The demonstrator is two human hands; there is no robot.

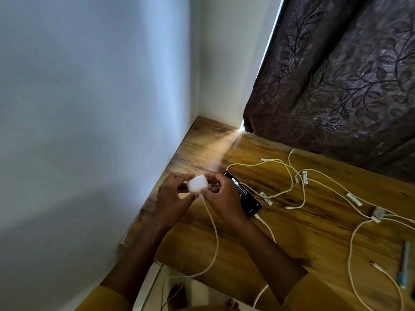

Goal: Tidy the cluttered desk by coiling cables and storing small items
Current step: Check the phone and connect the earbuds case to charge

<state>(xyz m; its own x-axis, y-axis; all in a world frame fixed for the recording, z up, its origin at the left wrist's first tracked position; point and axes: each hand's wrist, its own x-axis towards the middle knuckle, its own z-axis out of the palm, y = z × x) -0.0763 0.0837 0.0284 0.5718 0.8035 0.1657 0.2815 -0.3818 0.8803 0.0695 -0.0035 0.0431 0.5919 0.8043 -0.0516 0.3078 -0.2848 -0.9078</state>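
A white charger plug point(197, 184) is held above the left end of the wooden desk point(303, 239). My left hand point(173, 198) grips its left side. My right hand point(221, 197) pinches its right side, where a white cable point(214, 239) leaves the plug and hangs down past the desk's front edge. A black phone point(246, 196) lies just beyond my right hand, with a white cable point(267, 227) plugged into its near end.
Several white cables point(298, 182) sprawl across the desk's middle and right. Three white batteries point(305, 177) lie among them, with a small grey adapter point(377, 213) and a teal pen point(404, 265) at the right. A dark curtain point(336, 75) hangs behind; a wall bounds the left.
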